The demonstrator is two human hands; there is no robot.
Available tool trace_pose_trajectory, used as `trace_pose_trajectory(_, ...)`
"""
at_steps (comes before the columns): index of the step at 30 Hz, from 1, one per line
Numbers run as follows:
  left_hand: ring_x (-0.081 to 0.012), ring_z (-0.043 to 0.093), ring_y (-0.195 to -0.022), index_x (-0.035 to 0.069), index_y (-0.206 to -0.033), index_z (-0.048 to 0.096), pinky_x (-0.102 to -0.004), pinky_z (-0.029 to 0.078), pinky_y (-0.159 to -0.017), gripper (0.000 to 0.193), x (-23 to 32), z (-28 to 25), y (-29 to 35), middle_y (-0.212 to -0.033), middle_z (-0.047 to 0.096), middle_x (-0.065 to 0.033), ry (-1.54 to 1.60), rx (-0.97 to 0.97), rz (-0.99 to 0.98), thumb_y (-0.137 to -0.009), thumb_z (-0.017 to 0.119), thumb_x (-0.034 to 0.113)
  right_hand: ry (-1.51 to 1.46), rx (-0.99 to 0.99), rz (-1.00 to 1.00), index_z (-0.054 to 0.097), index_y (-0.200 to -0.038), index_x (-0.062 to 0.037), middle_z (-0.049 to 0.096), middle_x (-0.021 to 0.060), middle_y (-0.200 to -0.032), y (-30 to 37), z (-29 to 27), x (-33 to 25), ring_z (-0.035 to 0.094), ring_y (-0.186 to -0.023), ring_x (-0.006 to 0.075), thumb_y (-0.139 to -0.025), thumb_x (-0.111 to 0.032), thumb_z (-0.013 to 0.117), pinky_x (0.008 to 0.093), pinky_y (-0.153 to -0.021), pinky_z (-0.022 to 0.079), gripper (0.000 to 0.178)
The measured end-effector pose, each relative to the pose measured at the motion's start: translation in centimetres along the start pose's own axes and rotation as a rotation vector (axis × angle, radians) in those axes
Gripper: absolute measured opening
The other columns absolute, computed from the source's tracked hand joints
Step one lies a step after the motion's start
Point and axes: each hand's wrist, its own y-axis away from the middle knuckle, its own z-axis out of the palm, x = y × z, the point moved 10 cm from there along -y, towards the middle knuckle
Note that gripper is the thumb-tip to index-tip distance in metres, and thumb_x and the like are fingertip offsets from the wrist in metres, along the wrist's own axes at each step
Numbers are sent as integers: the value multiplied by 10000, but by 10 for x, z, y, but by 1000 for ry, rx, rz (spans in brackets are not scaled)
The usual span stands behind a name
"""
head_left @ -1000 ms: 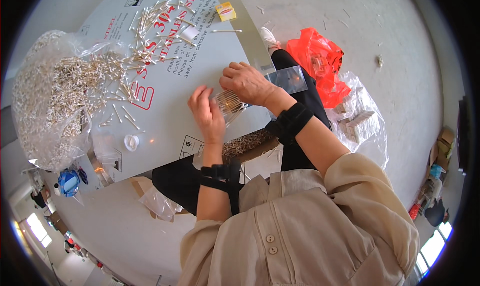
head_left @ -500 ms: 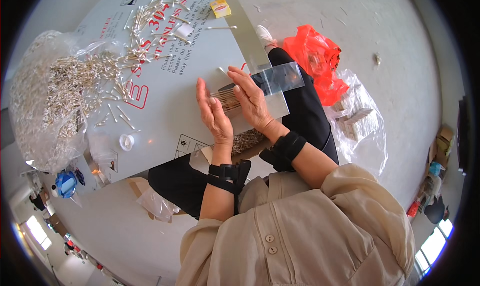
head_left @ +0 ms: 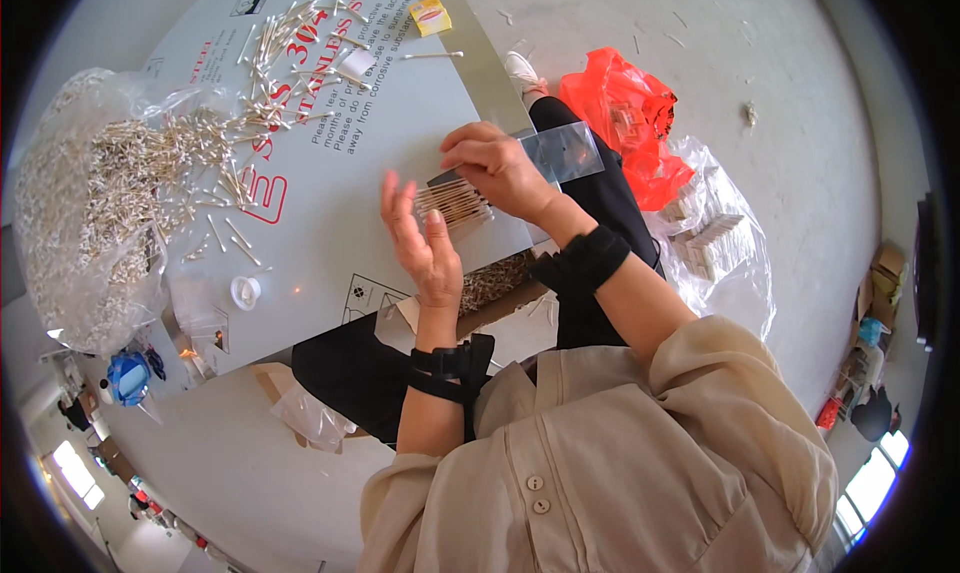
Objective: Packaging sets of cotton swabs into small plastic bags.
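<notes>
The swabs (head_left: 455,203) lie between the two hands, on the table (head_left: 320,223) by its near right corner, so edges are close on two sides. The near edge runs just below them, with a carton (head_left: 497,285) of more swabs under it; the right edge is just past the right hand (head_left: 500,176). A clear sleeve (head_left: 563,153) juts out over that edge, above the dark trouser leg (head_left: 590,193). More room lies to the left: a broad stretch of tabletop separates the left hand (head_left: 428,253) from the white tub (head_left: 245,292) and the big bag (head_left: 90,223) of swabs. Away from the person, the tabletop runs on to the loose swabs (head_left: 285,48) and the yellow box (head_left: 430,17), both well apart from the hands. Beyond the right edge, the red bag (head_left: 622,123) and a clear bag (head_left: 715,238) of white packs sit side by side.

The left hand is unclenched, fingers stretched, its thumb by the left end of the swabs; whether it touches them is hard to say. The right hand is bent over their far side, fingers curled; I cannot tell whether it grips any. The swabs make a flat, fairly even row, thin pale-brown sticks side by side and slightly slanted, with whitish heads showing at the right end
</notes>
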Motion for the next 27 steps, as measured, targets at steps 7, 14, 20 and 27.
trace_pose_trajectory(7,-269,511,-960,78,-837,627,-393,389,-852,162,24,13,5,-952,558,-26,-518,-311,255,-715,731,54,-169,198,486,633,-874,22,591,65,-922,58,-26,9,603,-734,136,-765,91,656,249,-671,496,131)
trace_pose_trajectory(14,-251,515,-931,96,-802,642,-377,393,-824,148,20,21,2,-909,556,-9,-617,-382,251,-697,744,80,-104,185,485,622,-825,11,593,116,-888,71,-22,3,639,-726,255,-736,64,674,304,-649,513,116)
trace_pose_trajectory(20,-252,523,-907,86,-784,622,-388,400,-796,174,30,16,14,-898,562,-17,-579,-375,339,-677,749,32,-289,481,560,621,-850,10,578,115,-989,85,-37,3,611,-837,242,-743,63,669,291,-718,495,129)
trace_pose_trajectory(27,-256,521,-890,89,-800,617,-386,401,-785,147,18,14,18,-875,552,-28,-580,-353,327,-711,733,76,79,42,183,637,-802,-49,555,77,-977,75,-18,-36,564,-895,265,-645,-10,736,352,-786,480,190)
